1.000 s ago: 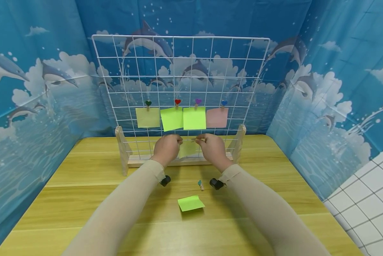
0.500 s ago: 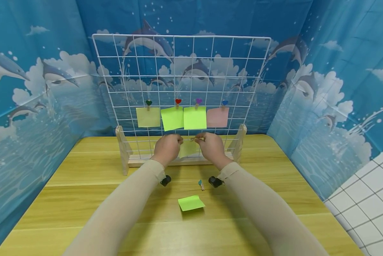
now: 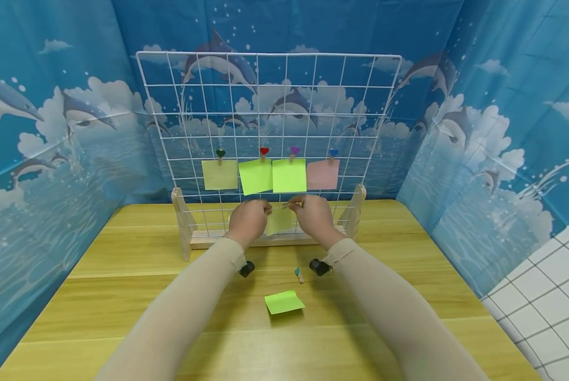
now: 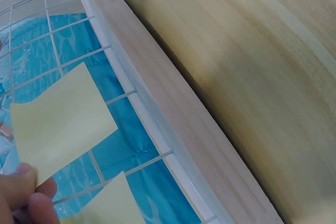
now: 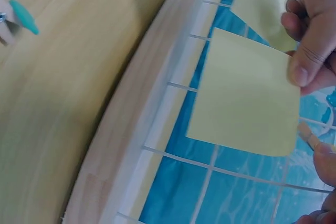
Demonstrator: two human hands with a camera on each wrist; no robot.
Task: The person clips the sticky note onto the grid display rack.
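Note:
My left hand (image 3: pixel 247 219) pinches a pale yellow sticky note (image 3: pixel 278 222) by its upper corner, against the lower part of a white wire grid (image 3: pixel 258 114). In the right wrist view this note (image 5: pixel 247 93) lies flat over the wires. My right hand (image 3: pixel 314 218) pinches a small wooden clothespin (image 5: pixel 308 135), whose tip is right at the note's top edge. Partly behind my left hand, a second pale yellow note (image 5: pixel 262 9) is at the grid; its top is hidden.
Above hang a yellow note (image 3: pixel 219 175), two green notes (image 3: pixel 256 178) and a pink note (image 3: pixel 322 175), under heart-topped clothespins. On the wooden table (image 3: pixel 122 296) lie a green note (image 3: pixel 284 302) and a teal-topped clothespin (image 3: pixel 299 275). Wooden feet (image 3: pixel 182 225) hold the grid.
My right hand has moved slightly left, bringing the clothespin closer to the yellow note. My left hand and the note stay in place.

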